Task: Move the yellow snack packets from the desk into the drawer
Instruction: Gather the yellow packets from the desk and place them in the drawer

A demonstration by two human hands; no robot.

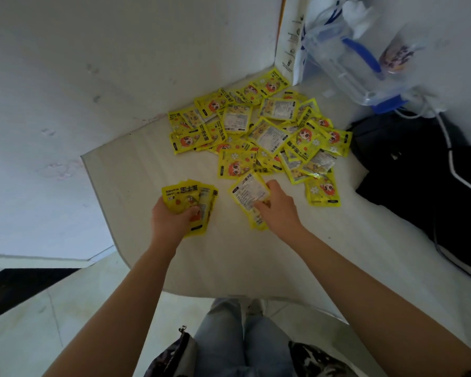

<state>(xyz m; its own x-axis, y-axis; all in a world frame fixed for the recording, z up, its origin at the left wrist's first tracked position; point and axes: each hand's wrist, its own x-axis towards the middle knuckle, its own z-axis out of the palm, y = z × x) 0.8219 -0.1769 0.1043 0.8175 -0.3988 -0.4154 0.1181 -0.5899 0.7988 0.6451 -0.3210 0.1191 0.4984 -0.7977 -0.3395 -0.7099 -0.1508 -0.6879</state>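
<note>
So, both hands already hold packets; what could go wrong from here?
1. The left hand grips a fanned stack of packets; adding more could let some slip out.
2. The right hand holds several packets loosely, so one may drop while being carried.
3. The pile lies near the black bag; loose packets might slide against it and be missed.

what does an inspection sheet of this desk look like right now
surface: pale desk, set in a wall corner
job's things: loose pile of yellow packets at the back; no drawer in view
clutter: clear container with blue lid, black bag on the right
grippers: left hand grips a fanned bunch of packets; right hand grips a few more
cables: white cable over the bag
surroundings: white walls, tiled floor
</note>
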